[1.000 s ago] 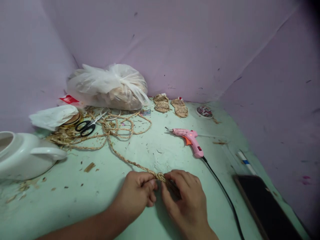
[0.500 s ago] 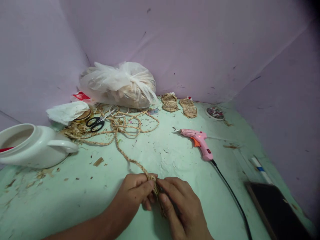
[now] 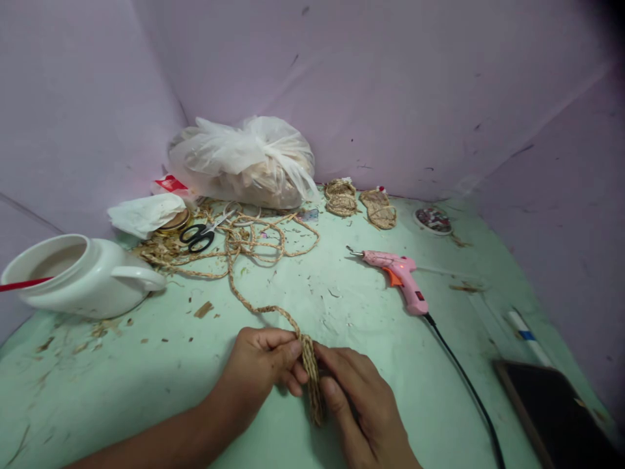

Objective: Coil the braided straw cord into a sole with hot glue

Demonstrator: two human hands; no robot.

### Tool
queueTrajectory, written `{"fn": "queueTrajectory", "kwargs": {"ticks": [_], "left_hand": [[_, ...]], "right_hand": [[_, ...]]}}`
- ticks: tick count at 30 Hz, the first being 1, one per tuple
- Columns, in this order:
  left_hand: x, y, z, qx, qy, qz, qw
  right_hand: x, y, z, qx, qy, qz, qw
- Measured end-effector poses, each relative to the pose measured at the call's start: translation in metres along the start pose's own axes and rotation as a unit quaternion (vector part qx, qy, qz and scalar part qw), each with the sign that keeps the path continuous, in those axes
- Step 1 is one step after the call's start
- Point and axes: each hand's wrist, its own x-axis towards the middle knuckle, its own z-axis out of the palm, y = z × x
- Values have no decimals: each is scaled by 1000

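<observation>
Between my hands is a braided straw rope, folded back and forth into a narrow, flat bundle of side-by-side strands. My left hand pinches the upper left edge of this bundle between thumb and fingers. On the other side, my right hand has its thumb and curled fingers against the right edge. The fingers' undersides are hidden. From the bundle's top, the rope runs up the table to a loose tangle of the same braid.
Black-handled scissors lie by the tangle. A pink glue gun with a black cord rests to the right. Behind are a plastic bag and two small woven soles. A white jug stands left; a dark tablet-like slab lies right.
The view has shifted slightly, so the table items appear further right. My right fingers have drawn back a little, and more of the folded bundle's strands now show.
</observation>
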Motion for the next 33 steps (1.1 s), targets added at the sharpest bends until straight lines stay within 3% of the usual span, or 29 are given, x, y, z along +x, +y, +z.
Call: {"fn": "queueTrajectory", "kwargs": {"ticks": [5,12,17,20,23,25,26,29,33], "left_hand": [[0,1,1,19,-8,21,1000],[-5,1,4,153,9,82,985],[-7,3,3,159,-6,104,982],[-5,2,2,129,-6,81,988],[-3,1,1,103,-5,50,993],[-2,1,1,93,-4,38,995],[-1,1,1,88,-3,36,995],[0,0,2,76,1,35,996],[1,-3,1,65,-1,28,998]], "right_hand": [[1,0,4,-52,19,-28,998],[0,2,8,-96,29,-39,994],[-2,-3,11,-112,16,-48,992],[2,1,-4,-118,28,-30,992],[18,21,-45,-180,79,83,977],[34,41,-77,-250,139,267,920],[42,52,-91,-266,143,308,902],[61,80,-111,-241,112,355,896],[70,91,-98,-137,96,356,920]]}}
